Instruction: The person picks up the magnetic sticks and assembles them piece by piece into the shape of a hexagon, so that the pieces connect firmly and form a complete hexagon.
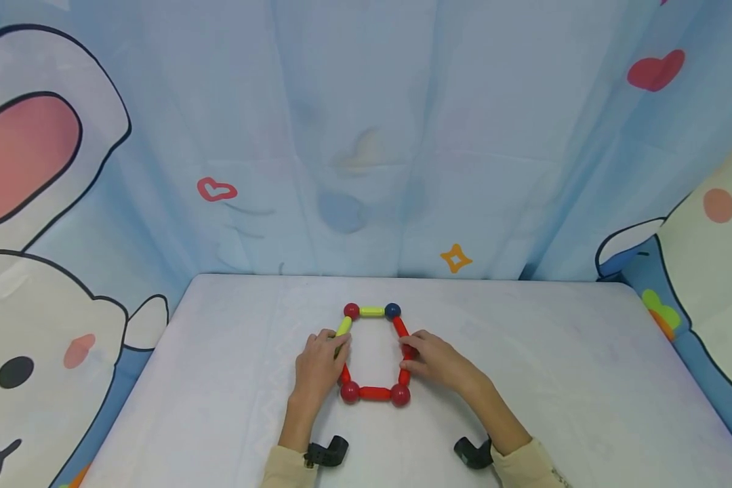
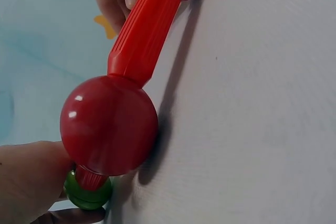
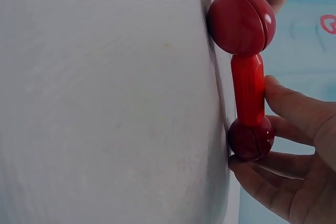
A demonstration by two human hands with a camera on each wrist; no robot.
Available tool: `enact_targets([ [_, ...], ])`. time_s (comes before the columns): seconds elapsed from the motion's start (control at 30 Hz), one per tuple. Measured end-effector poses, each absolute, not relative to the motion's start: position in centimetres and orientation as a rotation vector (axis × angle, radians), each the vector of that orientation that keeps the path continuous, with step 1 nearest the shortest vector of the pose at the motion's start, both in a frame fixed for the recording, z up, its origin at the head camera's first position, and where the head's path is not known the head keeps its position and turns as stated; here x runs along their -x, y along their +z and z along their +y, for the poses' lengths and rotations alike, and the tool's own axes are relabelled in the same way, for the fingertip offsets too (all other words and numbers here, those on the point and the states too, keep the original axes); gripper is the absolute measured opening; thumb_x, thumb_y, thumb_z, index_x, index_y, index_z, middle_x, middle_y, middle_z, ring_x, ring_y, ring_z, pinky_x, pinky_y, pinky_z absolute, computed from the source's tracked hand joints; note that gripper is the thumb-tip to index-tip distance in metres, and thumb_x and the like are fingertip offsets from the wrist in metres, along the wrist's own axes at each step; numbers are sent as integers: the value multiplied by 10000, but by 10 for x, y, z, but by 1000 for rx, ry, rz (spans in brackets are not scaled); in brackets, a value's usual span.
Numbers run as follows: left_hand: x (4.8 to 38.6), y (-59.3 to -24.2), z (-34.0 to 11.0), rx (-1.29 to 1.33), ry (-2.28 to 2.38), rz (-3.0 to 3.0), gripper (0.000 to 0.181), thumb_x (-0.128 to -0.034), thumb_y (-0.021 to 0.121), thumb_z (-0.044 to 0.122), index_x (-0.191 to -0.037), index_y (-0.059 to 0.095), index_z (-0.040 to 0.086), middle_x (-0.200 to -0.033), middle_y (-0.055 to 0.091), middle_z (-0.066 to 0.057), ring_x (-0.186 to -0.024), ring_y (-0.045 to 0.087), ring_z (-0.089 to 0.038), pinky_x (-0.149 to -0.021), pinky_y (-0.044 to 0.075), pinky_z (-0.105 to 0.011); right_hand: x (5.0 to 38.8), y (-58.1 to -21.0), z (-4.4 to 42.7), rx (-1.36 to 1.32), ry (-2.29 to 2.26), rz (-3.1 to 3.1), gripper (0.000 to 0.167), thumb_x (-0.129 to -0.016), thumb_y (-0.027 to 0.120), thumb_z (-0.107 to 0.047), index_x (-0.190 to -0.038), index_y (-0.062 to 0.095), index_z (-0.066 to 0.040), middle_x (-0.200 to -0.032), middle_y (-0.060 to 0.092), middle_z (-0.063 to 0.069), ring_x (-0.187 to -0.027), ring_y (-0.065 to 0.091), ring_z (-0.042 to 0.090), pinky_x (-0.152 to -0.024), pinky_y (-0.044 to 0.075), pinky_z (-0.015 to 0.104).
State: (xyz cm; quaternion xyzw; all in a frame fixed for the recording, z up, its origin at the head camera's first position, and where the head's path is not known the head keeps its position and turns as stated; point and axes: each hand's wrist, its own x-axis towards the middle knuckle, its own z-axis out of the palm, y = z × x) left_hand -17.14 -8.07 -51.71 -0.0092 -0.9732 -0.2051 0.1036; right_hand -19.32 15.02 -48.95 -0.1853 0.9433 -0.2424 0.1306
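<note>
On the white tabletop lies a closed ring of toy rods and balls. Its lower side is a red rod [image 1: 375,394] between two red balls, one at the left [image 1: 350,392] and one at the right [image 1: 400,395]. Across the far side runs a yellow rod [image 1: 372,312] from a red ball [image 1: 352,311] to a blue ball [image 1: 393,311]. My left hand [image 1: 320,362] grips the green ball [image 2: 88,191] on the ring's left side, mostly hidden from the head view. At the right side, my right hand [image 1: 437,358] holds a dark red ball [image 3: 251,138], with the thumb against a red rod [image 3: 248,88].
The white-covered table [image 1: 250,325] extends around the ring on all sides. Behind it hangs a light blue curtain [image 1: 366,135] with cartoon prints. A black wrist camera [image 1: 328,451] sits on the left wrist, another camera [image 1: 473,453] on the right.
</note>
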Motion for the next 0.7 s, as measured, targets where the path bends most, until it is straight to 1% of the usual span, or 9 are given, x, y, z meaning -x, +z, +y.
enact_targets([
  [0.3, 171, -515, -82, 57, -587, -2874, 296, -899, 680, 326, -1182, 710, 245, -1144, 684, -36, -835, 539, -145, -542, 420, -152, 194, -488, 152, 486, -732, 2739, 465, -820, 772, -231, -1237, 632, -80, -1102, 604, 70, -985, 565, 169, -875, 561, 371],
  [0.53, 170, -514, -83, 70, -571, -2893, 298, -908, 669, 322, -1194, 702, 244, -1150, 680, -37, -880, 564, -154, -576, 468, -171, 195, -489, 153, 496, -740, 2743, 459, -822, 770, -233, -1234, 632, -86, -1094, 601, 62, -981, 564, 166, -872, 562, 367],
  [0.6, 170, -513, -85, 102, -558, -2910, 310, -921, 652, 320, -1219, 686, 245, -1153, 679, -37, -883, 564, -153, -584, 470, -175, 195, -489, 153, 487, -731, 2746, 464, -821, 772, -242, -1238, 632, -98, -1098, 600, 56, -984, 564, 163, -870, 564, 365],
  [0.7, 170, -512, -88, 142, -558, -2936, 384, -934, 634, 319, -1313, 613, 258, -1131, 687, -23, -857, 563, -138, -592, 465, -181, 195, -490, 153, 477, -710, 2754, 475, -817, 775, -257, -1245, 633, -110, -1100, 600, 48, -979, 565, 155, -865, 567, 361],
])
